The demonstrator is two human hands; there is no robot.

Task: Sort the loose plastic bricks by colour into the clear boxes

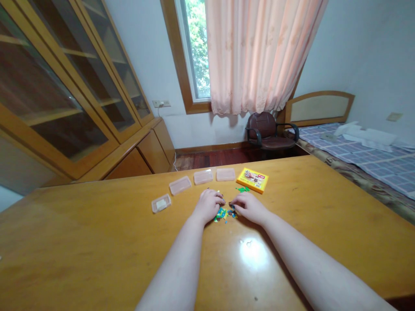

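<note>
A pile of small plastic pieces point(221, 214), mostly green, blue and yellow with some dark ones, lies on the wooden table point(129, 255). My left hand point(209, 204) rests over its left side, fingers curled inward; whatever they hold is hidden. From the right, my right hand point(249, 208) reaches in with thumb and fingers pinched together at the dark and blue pieces. What sits in that pinch is too small to name. Just beyond the right hand is a small group of green pieces point(242, 189), apart from the pile.
Behind the hands stand clear plastic boxes point(180, 185) in an arc; the leftmost box point(156, 208) holds something white. A flat yellow box point(259, 186) with printed pictures lies to their right. Past the table are a brown armchair point(264, 127), a bed point(366, 151) and a glass-door cabinet point(112, 125).
</note>
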